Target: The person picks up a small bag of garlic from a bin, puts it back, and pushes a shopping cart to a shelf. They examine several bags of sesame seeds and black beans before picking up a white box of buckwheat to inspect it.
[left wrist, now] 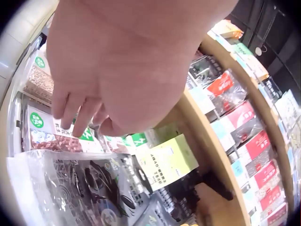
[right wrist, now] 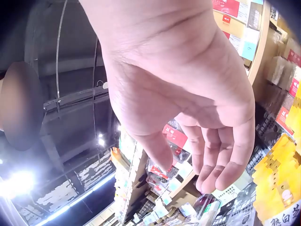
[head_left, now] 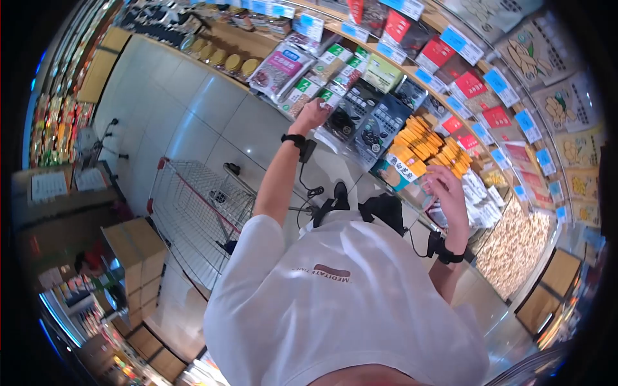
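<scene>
My left hand (head_left: 312, 114) reaches down to the front row of the shelf display. In the left wrist view its fingertips rest at a clear bag of reddish nuts or beans (left wrist: 56, 141) with a green and white label; the thumb's tip is partly tucked away. A grey-black pouch (left wrist: 94, 188) lies right beside that bag, and a pale green packet (left wrist: 169, 162) is further in. My right hand (head_left: 449, 190) hovers by the yellow packets (head_left: 428, 143), its fingers loosely bent and nothing held. In the right wrist view those yellow packets (right wrist: 277, 181) stand beside the fingers.
A purple and white bag (head_left: 283, 69) lies left of my left hand. Jars (head_left: 232, 62) line the shelf beyond. Shelves with red-labelled packs (head_left: 470, 85) rise at the right. A wire shopping cart (head_left: 193, 212) stands on the tiled floor at left, near stacked cartons (head_left: 135, 257).
</scene>
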Available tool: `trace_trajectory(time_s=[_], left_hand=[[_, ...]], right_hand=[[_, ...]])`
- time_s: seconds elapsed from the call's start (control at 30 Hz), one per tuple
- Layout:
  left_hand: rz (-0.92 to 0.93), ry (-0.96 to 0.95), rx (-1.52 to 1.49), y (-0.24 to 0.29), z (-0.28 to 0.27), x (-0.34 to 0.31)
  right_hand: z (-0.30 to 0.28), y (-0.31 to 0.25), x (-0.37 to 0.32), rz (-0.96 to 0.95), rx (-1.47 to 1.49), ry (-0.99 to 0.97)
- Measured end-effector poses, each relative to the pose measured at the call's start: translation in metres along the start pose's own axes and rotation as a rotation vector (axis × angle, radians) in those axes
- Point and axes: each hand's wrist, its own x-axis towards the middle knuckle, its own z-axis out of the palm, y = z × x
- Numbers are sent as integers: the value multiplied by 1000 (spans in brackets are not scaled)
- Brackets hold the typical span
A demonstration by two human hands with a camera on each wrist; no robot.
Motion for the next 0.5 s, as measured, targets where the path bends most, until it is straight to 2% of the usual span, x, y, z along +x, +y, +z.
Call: trace_trajectory(time_s=[0.03, 0.07, 0.13, 0.2, 0.27, 0.33, 0.4, 0.5], left_hand=[[31, 35, -2, -5, 1, -6], [-121, 117, -151, 44, -38, -34], [-83, 239, -262, 53, -48, -69], [-166, 194, -295, 71, -64, -118], [-151, 212, -324, 65, -60, -172], [-289, 97, -283, 74, -67, -224], [-346, 103, -298, 75, -65, -275], [-500, 346, -183, 71, -55, -339]], right_hand=[[2, 2, -1, -4, 17, -10], [5, 4, -1, -7, 35, -21], [10, 8, 1, -12, 36, -58], [19, 5, 4, 17, 19, -92], [28, 7, 9, 21, -2, -142], [36, 8, 14, 28, 7, -222], [46, 0, 18, 4, -9, -272], [61, -12, 17, -6, -18, -401]])
